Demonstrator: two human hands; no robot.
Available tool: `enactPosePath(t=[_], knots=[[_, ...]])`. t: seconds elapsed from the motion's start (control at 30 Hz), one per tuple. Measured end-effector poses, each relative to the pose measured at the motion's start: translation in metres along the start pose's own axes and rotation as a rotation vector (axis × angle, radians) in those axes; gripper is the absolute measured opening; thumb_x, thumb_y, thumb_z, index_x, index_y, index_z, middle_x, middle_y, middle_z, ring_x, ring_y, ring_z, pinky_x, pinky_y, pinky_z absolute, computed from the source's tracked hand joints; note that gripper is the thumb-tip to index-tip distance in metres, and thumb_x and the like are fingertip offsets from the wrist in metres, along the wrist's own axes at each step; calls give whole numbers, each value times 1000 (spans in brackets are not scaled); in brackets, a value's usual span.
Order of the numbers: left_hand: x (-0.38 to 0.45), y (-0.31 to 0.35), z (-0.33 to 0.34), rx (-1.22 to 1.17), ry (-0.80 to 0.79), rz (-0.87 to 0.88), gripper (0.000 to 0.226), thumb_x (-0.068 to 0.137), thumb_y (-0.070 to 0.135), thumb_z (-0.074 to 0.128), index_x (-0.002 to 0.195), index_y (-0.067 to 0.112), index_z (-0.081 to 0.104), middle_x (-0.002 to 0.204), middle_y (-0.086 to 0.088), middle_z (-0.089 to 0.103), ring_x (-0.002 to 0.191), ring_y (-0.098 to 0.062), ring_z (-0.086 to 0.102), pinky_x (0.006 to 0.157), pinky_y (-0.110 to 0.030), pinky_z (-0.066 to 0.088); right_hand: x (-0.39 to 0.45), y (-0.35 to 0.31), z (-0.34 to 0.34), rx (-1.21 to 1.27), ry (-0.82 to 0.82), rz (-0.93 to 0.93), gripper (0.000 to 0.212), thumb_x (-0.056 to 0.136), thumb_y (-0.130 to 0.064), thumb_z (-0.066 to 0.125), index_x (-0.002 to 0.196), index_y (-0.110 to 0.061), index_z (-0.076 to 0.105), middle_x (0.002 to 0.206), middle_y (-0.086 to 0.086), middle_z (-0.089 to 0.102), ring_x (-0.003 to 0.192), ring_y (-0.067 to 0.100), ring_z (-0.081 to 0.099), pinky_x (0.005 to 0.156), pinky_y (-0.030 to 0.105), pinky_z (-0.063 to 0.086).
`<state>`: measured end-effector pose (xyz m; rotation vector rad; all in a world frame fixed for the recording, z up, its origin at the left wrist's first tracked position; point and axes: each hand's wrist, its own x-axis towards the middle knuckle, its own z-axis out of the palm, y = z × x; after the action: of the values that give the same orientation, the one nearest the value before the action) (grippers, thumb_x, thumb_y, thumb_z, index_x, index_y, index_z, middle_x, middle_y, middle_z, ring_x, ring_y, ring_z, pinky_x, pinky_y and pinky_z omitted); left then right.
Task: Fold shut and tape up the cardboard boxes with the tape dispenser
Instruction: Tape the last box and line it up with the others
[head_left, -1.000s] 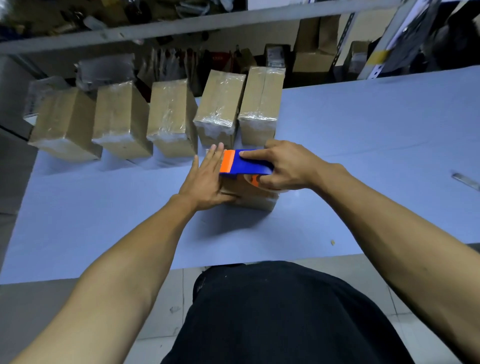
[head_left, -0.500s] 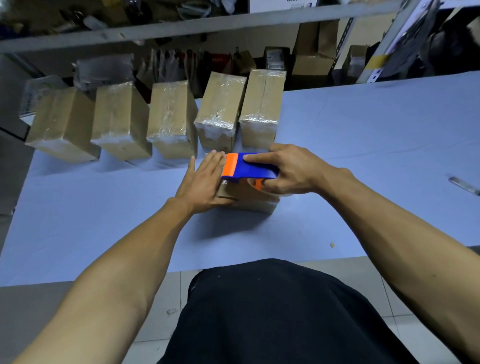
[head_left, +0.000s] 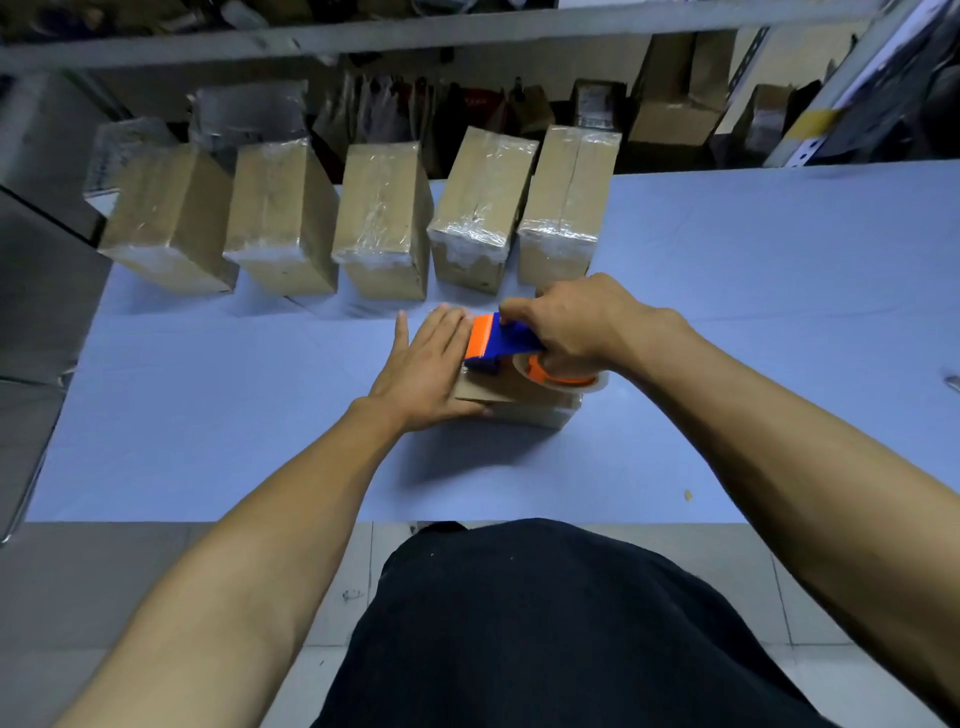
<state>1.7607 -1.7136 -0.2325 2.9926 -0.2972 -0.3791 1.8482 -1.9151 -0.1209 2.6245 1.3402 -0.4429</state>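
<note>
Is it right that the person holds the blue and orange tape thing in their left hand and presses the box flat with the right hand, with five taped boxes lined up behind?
Not quite: the hands are swapped. In the head view the right hand grips the tape dispenser, and the left hand presses flat on the box. The five taped boxes do stand in a row behind.

Blue table (head_left: 779, 270), cluttered shelf (head_left: 467, 31), tiled floor (head_left: 322, 582)

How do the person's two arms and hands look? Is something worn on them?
Both arms are bare up to the frame edge: no sleeves, gloves, watch or rings can be seen on the left hand or the right hand. Dark clothing shows below, on the body.
</note>
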Motion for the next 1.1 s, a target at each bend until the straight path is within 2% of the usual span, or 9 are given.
enactPosePath(t=[0.1, 0.2, 0.37, 0.43, 0.57, 0.83, 1.1], knots=[[-1, 0, 1, -45, 3, -9, 121, 70, 86, 45, 156, 9, 8, 161, -7, 13, 151, -26, 3, 115, -65, 1, 11, -23, 2, -53, -2, 38, 44, 89, -40, 56, 122, -18, 39, 107, 11, 62, 90, 35, 59, 63, 35, 33], [-2, 0, 1, -67, -7, -20, 119, 74, 82, 49, 157, 10, 4, 164, -6, 6, 152, -26, -4, 116, -63, -1, 19, -36, 11, -52, 67, 102, 48, 87, -46, 60, 117, -16, 38, 106, 11, 65, 90, 36, 63, 60, 34, 31], [-1, -2, 4, 26, -20, -22, 123, 71, 89, 33, 157, 8, -3, 166, -7, -6, 152, -23, -10, 117, -60, -1, 25, -31, 15, -79, 87, 84, 48, 86, -58, 57, 126, -31, 53, 104, 8, 67, 93, 33, 65, 63, 31, 34], [-1, -4, 6, 28, -14, -21, 122, 72, 89, 33, 157, 9, -5, 166, -7, -9, 152, -23, -10, 119, -60, 1, 25, -26, 15, -59, 81, 69, 49, 85, -60, 58, 127, -36, 54, 104, 7, 67, 94, 34, 65, 62, 32, 35], [-2, -5, 6, 22, -15, -16, 118, 76, 85, 36, 157, 9, -5, 166, -5, -5, 153, -22, -8, 117, -61, 3, 16, -17, 13, 25, 105, 50, 59, 83, -60, 58, 138, -41, 44, 110, 8, 65, 98, 35, 64, 65, 33, 37], [-2, -10, 3, 103, -38, 2, 122, 70, 92, 11, 157, 7, 2, 166, -7, 5, 153, -23, -1, 115, -65, 4, -1, 1, 19, 50, 136, 52, 71, 86, -60, 56, 150, -45, 29, 116, 3, 62, 102, 33, 61, 65, 32, 35], [-13, -31, -6, 181, -62, -47, 118, 77, 85, 34, 156, 6, -3, 166, -7, 0, 153, -22, -5, 116, -65, 1, -20, 26, 38, 194, 138, 89, 71, 87, -50, 56, 150, -48, 25, 118, 0, 59, 105, 31, 59, 73, 34, 45]])
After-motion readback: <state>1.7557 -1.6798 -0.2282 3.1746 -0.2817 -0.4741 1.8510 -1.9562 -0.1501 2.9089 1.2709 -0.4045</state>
